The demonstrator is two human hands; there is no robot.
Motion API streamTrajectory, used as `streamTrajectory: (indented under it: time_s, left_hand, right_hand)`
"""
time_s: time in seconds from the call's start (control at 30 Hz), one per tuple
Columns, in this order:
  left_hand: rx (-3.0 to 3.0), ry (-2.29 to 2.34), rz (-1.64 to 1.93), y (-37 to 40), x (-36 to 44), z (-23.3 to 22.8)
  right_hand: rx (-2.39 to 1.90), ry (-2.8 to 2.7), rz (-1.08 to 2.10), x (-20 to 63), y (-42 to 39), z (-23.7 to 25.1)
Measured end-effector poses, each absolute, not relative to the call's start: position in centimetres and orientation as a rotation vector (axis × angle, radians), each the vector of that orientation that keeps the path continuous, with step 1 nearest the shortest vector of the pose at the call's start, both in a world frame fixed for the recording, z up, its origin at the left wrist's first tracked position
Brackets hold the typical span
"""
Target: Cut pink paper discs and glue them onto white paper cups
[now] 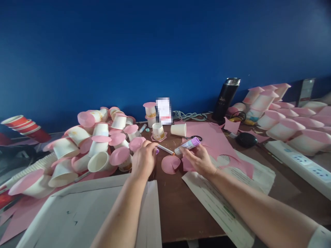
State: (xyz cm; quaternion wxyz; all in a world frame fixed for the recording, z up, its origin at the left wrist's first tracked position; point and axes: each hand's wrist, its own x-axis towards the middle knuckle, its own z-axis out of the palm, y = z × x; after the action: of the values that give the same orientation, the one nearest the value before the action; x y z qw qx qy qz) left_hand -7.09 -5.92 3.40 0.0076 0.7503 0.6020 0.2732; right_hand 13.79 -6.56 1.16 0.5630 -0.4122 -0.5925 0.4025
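The right hand holds a glue stick. The left hand is curled shut near a pen. A pink circle lies between them.

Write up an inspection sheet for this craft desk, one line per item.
Surface: brown desk, partly covered by white printed sheets and a white folder.
Job's things: purple-capped glue stick, cut pink paper circle, pink paper sheet, white pen.
Clutter: heap of pink-lidded paper cups on the left, more on the right, red cup stack, black flask, black mouse.
Grips: right hand holds the glue stick; left hand is closed, a small purple piece showing at its fingertips.
Cables: grey coil at the wall; white power strip.
Surroundings: blue wall.
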Motion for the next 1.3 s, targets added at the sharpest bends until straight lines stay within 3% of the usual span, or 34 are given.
streamTrajectory:
  time_s: [0.13, 0.23, 1.03, 1.3]
  left_hand:
    - [2.447, 1.975, 0.331, -5.4, -7.0, 2.8]
    - [2.444, 1.946, 0.194, -5.1, -6.6, 2.7]
    - [2.221, 1.831, 0.517, -5.6, -7.3, 2.2]
    - [2.257, 1.709, 0.463, -5.7, -7.2, 2.4]
  right_hand:
    - [-0.995, -1.405, 0.983, 13.6, -6.7, 1.2]
    - [-0.968, -1.418, 1.005, 13.6, -6.8, 1.1]
    - [-0.993, -1.489, 1.005, 13.7, -7.1, 1.0]
    - [-1.061, -1.506, 0.946, 13.7, -7.0, 1.4]
